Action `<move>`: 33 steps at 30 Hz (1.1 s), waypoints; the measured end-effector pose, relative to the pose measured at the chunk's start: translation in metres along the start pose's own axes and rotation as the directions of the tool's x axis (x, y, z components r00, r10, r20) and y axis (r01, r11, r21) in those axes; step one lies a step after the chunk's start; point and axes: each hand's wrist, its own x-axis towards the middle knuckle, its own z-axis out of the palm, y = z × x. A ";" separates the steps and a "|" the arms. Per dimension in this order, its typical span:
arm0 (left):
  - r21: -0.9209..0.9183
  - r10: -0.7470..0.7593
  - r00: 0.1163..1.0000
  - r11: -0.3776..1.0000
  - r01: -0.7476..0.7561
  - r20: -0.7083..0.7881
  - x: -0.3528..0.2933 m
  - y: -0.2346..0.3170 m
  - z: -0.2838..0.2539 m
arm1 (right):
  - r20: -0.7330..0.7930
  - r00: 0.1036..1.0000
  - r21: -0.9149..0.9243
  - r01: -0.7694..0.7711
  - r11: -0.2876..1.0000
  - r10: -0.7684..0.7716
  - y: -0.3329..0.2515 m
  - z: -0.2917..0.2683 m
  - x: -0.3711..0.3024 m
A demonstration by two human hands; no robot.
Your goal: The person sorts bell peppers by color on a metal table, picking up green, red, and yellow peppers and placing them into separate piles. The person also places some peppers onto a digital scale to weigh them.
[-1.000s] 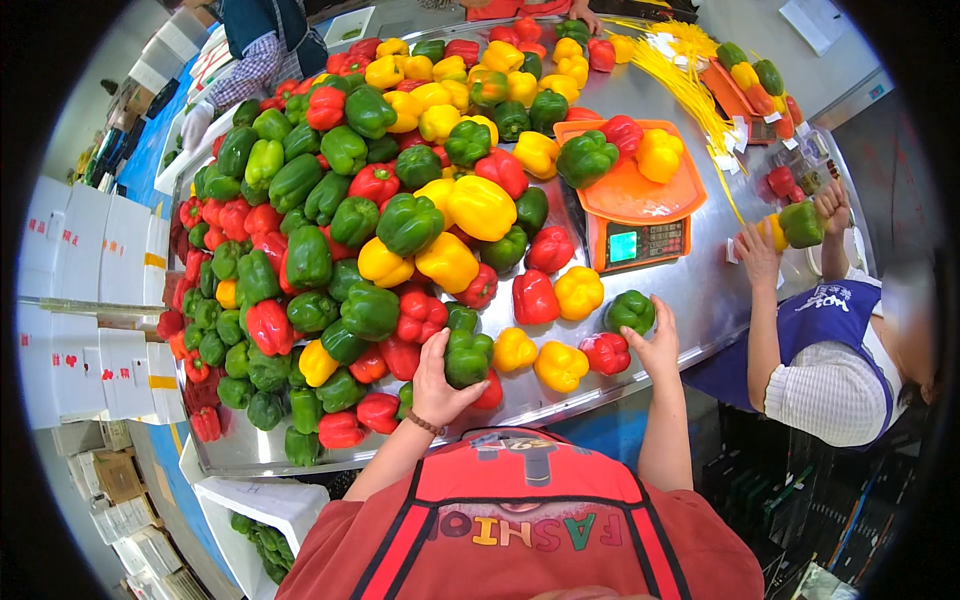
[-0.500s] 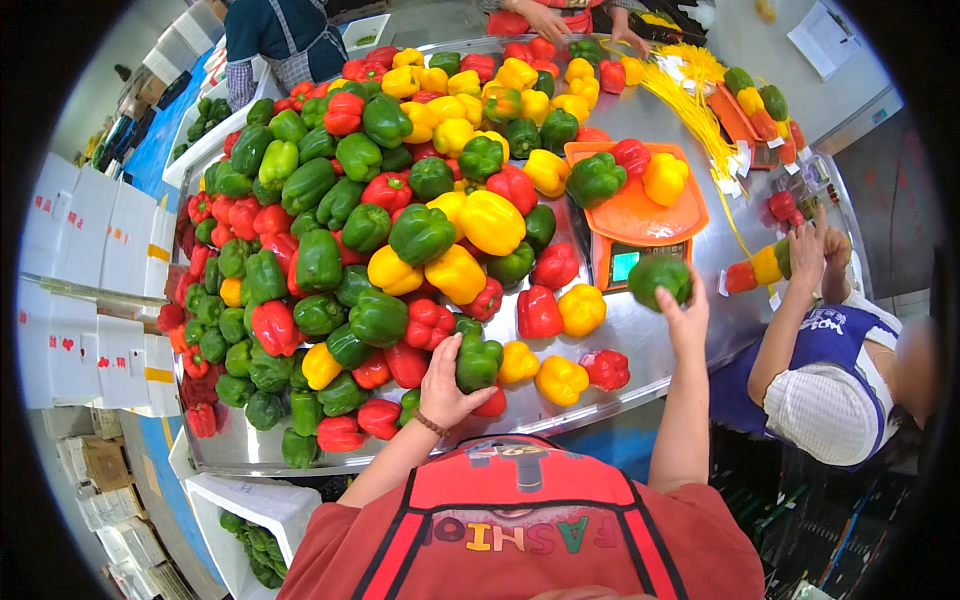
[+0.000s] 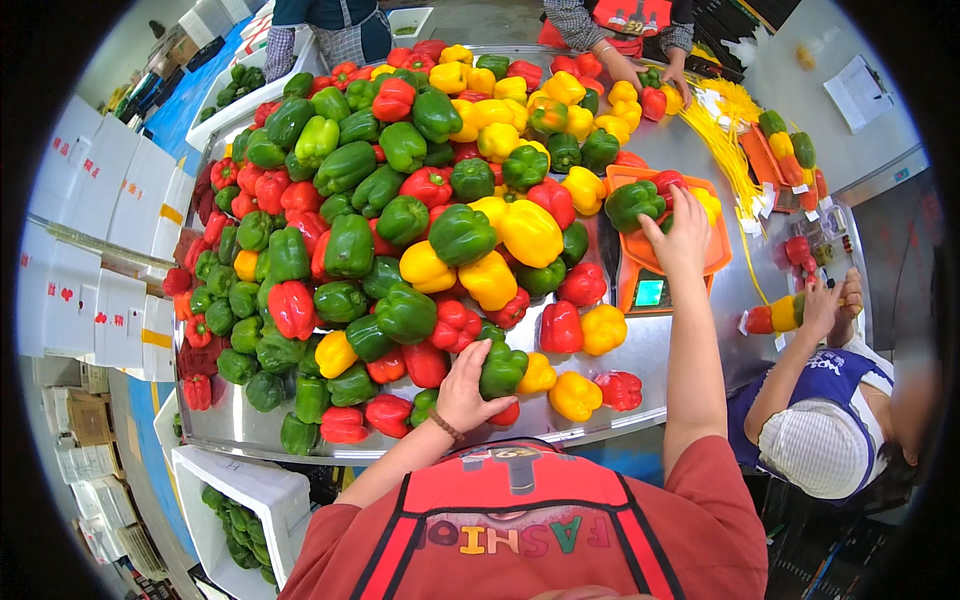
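Observation:
My left hand [image 3: 466,397] curves around the left side of a green bell pepper [image 3: 504,371] at the table's near edge, its thumb below it. Over the scale, my right hand [image 3: 680,236] has its thumb against a green bell pepper [image 3: 632,206], and its fingertips reach a red bell pepper [image 3: 668,181]. A yellow bell pepper [image 3: 707,205] shows behind that hand in the orange weighing tray [image 3: 718,250]. My palm hides part of the tray. A lit green display [image 3: 649,293] is at the scale's front.
A heap of bell peppers [image 3: 350,220] covers the left of the metal table [image 3: 660,345]. Yellow ties [image 3: 735,150] lie beyond the scale. At right a co-worker's hands [image 3: 835,308] hold a pepper bundle [image 3: 775,315]; another person's hands [image 3: 650,75] handle peppers opposite.
My right hand has moved forward and up from in front of the scale to its tray, with the green bell pepper. My left hand stays at its pepper. The view has shifted slightly.

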 end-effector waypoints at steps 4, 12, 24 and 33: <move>-0.015 -0.004 1.000 1.000 0.004 0.000 0.000 0.000 0.001 | 0.182 0.981 -0.230 -0.023 0.973 0.066 -0.033 0.014 0.009; 0.012 0.024 1.000 1.000 -0.024 0.010 0.003 0.003 0.000 | -0.054 0.988 0.252 0.151 0.956 -0.142 -0.052 0.010 -0.020; 0.030 0.056 0.998 0.998 -0.056 -0.010 0.003 0.001 0.002 | 0.457 0.889 0.784 -0.407 0.468 0.007 -0.104 -0.027 -0.178; 0.054 0.066 0.997 0.996 -0.065 -0.034 0.001 0.000 0.006 | 0.288 0.950 0.762 -0.305 0.571 0.123 -0.093 -0.046 -0.168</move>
